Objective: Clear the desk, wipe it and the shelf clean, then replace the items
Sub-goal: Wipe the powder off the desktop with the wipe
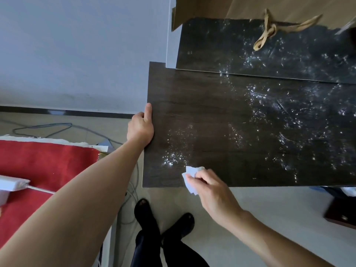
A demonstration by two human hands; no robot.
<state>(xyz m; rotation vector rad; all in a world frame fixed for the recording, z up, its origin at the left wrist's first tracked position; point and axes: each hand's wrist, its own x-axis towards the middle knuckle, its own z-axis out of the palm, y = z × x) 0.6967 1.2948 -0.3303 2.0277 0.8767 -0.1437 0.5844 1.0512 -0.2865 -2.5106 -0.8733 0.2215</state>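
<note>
at the front edge of the worktop (212,116), close to its front-left corner, the right hand (213,191) pinches a folded white wipe (189,175) between thumb and curled fingers; the wipe lies against the dark wood-grain surface and partly overhangs the front edge. the left hand (141,128) grips the left edge of the worktop about midway along it, thumb laid flat on top and pointing toward the back, the fingers curled out of sight beneath the board. water droplets (289,112) glisten across the middle and right of the worktop, with a smaller patch just behind the wipe; the strip along the left edge looks dry. along the back edge of the worktop rises the shelf (231,53), equally dark and also speckled with droplets. on the back of the shelf stands a brown paper bag (221,6), its flat tan handle (269,29) drooping forward onto the shelf surface. left of the worktop, a red cloth (48,162) covers a low surface and carries a white box (11,185) at its left side. grey cables (42,128) trail over the floor beside the wall. below the front edge of the worktop appear two black shoes (144,211), and near the front-right corner, on the floor, a dark red box (342,212), blurred.
</note>
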